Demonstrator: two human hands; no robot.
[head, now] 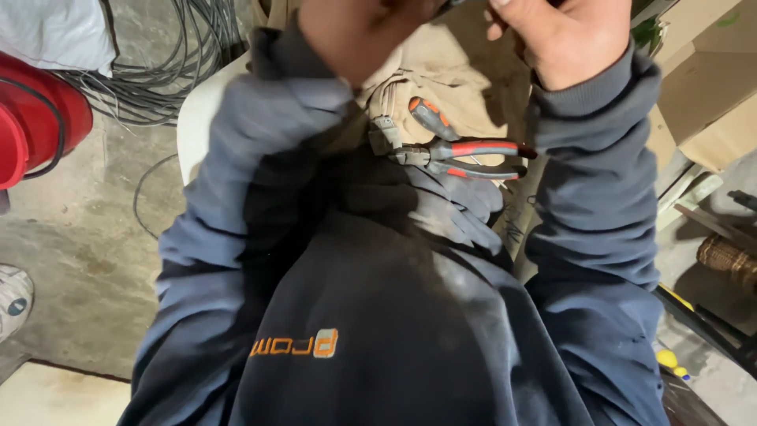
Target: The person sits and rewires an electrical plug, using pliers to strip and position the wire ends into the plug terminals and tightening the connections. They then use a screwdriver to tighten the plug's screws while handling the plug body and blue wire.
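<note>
Left hand (359,31): raised at the top edge of the view, blurred, fingers out of frame; cannot tell whether it grips anything.
Right hand (572,35): raised beside it, fingers curled inward toward a dark item cut off by the frame edge; grip uncertain.
Pliers (461,158): grey with red-and-grey handles, lying on the person's lap below both hands, jaws pointing left.
Screwdriver (432,118): orange-and-grey handle, just above the pliers, touching them.
Grey cables (169,67): bundled on the concrete floor, upper left.
Red container (35,118): at left edge.
Cardboard boxes (710,95): right.
</note>
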